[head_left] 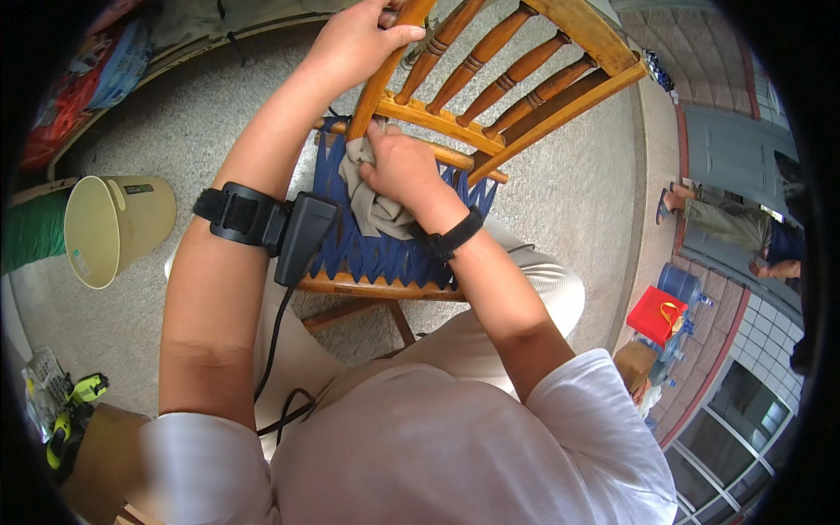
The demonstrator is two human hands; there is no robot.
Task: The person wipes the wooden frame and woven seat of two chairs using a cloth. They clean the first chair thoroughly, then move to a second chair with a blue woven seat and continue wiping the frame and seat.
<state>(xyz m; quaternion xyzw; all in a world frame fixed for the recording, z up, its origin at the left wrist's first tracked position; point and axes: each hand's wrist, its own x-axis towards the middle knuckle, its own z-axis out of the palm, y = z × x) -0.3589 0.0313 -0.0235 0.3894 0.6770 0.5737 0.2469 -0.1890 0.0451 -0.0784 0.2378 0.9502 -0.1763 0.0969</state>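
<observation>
In front of me stands a wooden chair (484,133) with turned back spindles and a seat (350,254) of woven dark blue strips. My left hand (360,42) grips the upper part of the chair's left back post, thumb along its side and the other fingers mostly behind it. Lower down, my right hand (404,169) presses a crumpled grey-beige cloth (374,213) against the foot of that same post, just above the seat. Part of the cloth hangs loose over the blue weave. The right fingertips are partly hidden by the cloth and the post.
A beige bucket (147,219) lies tilted at the left. Black straps sit on both forearms, with a cable (278,341) from the left one. On the right are a red box (656,315), blue water jugs (680,284) and a person (731,226) by a grey door.
</observation>
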